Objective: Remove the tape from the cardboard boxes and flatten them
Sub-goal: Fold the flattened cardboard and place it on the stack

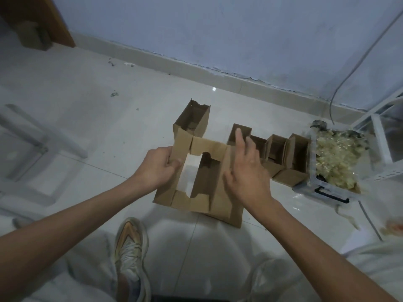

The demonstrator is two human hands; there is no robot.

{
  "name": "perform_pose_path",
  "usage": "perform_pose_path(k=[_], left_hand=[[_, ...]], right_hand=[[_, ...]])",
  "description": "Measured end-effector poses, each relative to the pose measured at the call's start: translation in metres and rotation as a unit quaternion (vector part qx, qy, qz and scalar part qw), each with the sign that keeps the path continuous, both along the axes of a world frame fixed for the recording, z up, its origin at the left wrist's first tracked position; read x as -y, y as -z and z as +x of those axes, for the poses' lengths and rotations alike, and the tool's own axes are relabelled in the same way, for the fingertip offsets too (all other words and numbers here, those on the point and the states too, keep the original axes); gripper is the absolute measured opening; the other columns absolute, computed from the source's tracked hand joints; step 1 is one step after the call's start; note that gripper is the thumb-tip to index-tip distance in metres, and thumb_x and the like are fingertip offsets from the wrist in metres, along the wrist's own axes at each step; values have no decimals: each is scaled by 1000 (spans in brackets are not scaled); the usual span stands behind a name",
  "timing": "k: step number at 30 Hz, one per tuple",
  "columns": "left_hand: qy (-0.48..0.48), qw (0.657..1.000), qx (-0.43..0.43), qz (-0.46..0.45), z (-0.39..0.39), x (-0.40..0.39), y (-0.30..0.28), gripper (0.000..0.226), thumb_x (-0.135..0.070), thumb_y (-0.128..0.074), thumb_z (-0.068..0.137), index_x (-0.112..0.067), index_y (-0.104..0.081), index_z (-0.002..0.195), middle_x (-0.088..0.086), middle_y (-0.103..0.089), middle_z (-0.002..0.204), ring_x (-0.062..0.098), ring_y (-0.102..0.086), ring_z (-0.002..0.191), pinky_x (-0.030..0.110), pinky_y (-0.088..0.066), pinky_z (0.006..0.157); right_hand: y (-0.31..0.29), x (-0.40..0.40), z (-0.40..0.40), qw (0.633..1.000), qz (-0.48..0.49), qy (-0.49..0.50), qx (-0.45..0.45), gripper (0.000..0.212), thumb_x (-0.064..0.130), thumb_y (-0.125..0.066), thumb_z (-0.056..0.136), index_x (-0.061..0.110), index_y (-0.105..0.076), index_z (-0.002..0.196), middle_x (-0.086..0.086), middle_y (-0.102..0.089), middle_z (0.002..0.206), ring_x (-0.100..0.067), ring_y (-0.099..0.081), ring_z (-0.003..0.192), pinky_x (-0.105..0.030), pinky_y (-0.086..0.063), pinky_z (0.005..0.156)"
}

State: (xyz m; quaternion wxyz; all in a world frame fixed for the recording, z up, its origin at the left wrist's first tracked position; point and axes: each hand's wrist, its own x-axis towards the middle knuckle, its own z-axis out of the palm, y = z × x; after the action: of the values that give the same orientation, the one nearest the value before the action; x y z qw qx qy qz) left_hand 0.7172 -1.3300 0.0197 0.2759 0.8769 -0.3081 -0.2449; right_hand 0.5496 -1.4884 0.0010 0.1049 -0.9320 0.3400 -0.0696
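Over the glossy white tile floor [91, 131], the left hand [156, 165] pinches the left flap of an opened brown cardboard box [207, 182], its matte flaps splayed around a rectangular hollow. The right hand [246, 168] lies against the box's right side with fingers straight and relaxed. Behind stand more small open-topped cardboard boxes [277, 153], beside a clear plastic bin [314, 188] of crumpled yellowish tape [335, 158].

Both forearms are bare to beyond the frame edge, with no sleeves, watch or rings visible on the hands; light grey, loose fabric trousers [87, 277] cover the legs, and one white mesh sneaker with orange-gold side stripes [130, 256] shows
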Motion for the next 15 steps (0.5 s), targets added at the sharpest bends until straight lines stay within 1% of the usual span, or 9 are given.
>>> perform_pose_path(k=[2,3,4,6,7,8,9,11,15], left_hand=[[50,997,60,22,-4,2,0,16,-33,-57,106,-20,-62,114,-4,-66,105,15,-62,84,29,-52,80],[73,993,86,28,-8,4,1,14,-34,-57,105,-21,-61,107,-4,-66,97,14,-61,77,26,-49,71],[92,990,105,31,-13,6,1,15,-35,-58,105,-21,-60,101,-5,-65,88,13,-60,71,24,-45,65],[117,985,120,40,-20,9,4,19,-36,-57,105,-21,-58,93,-6,-60,78,13,-59,67,22,-41,59],[126,983,125,44,-21,10,4,20,-36,-57,105,-20,-60,93,-5,-61,78,13,-59,67,22,-42,58],[133,982,129,45,-21,11,4,21,-37,-56,105,-19,-62,96,-3,-63,80,13,-60,67,22,-43,59],[139,980,132,45,-20,12,4,21,-37,-56,105,-18,-64,98,-2,-65,82,13,-61,68,23,-45,60],[143,980,132,35,-15,15,2,25,-39,-57,104,-16,-67,98,-1,-67,82,14,-62,68,28,-52,62],[125,983,132,7,-3,14,2,36,-51,-53,99,-20,-71,92,-3,-68,78,15,-64,66,42,-59,64]], right_hand=[[-4,-2,2,986,-130,-71,-73,107,23,-75,89,19,0,166,-19,-9,171,-40,-21,157,-57,-32,123],[-3,-5,2,979,-144,-92,-115,101,31,-72,92,15,-6,166,-18,-13,171,-39,-15,159,-58,-21,127],[-1,-7,3,975,-138,-92,-151,93,40,-67,96,12,-11,165,-17,-26,167,-38,-23,157,-58,-18,128],[3,-8,3,976,-106,-67,-181,85,55,-59,99,10,-21,161,-15,-54,145,-36,-53,134,-55,-38,116],[4,-9,2,979,-100,-57,-171,78,57,-57,100,12,-27,156,-13,-61,130,-32,-63,113,-48,-52,97],[3,-7,1,981,-102,-50,-157,68,57,-57,100,14,-33,148,-9,-63,113,-27,-65,91,-39,-55,75],[0,-6,1,983,-107,-47,-144,58,56,-57,101,16,-39,138,-5,-59,99,-22,-60,75,-33,-47,59],[-6,0,2,984,-111,-44,-134,41,52,-57,102,18,-46,122,1,-52,83,-19,-49,62,-29,-32,49],[-11,1,4,995,-30,-5,-99,30,50,-54,98,20,-53,97,6,-46,67,-12,-44,55,-27,-30,49]])
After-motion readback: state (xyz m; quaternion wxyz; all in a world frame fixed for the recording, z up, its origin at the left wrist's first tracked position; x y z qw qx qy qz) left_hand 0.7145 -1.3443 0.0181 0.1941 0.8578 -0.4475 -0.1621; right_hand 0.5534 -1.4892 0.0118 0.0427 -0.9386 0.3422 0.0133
